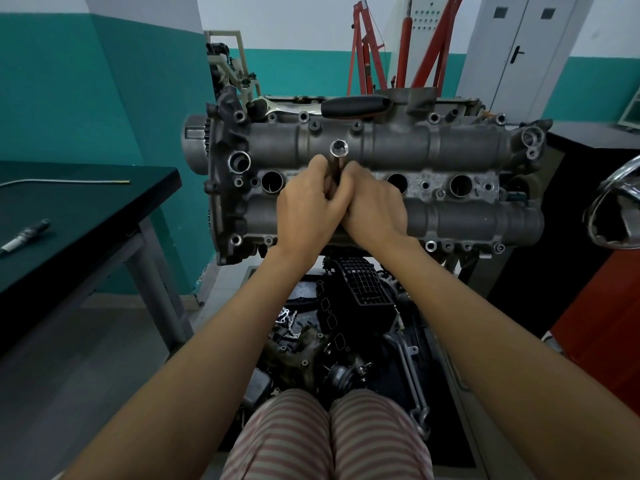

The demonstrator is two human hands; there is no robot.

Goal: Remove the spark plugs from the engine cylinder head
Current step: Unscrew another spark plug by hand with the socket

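Both hands (pixel 341 202) clasp the socket tube (pixel 338 157)

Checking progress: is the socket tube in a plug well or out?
In: both hands grip the socket tube, standing in the cylinder head.

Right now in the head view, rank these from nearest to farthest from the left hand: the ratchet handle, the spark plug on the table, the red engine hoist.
From the left hand:
1. Ratchet handle, lying along the cylinder head's far edge.
2. Spark plug, on the dark table at left.
3. Red engine hoist, against the back wall.
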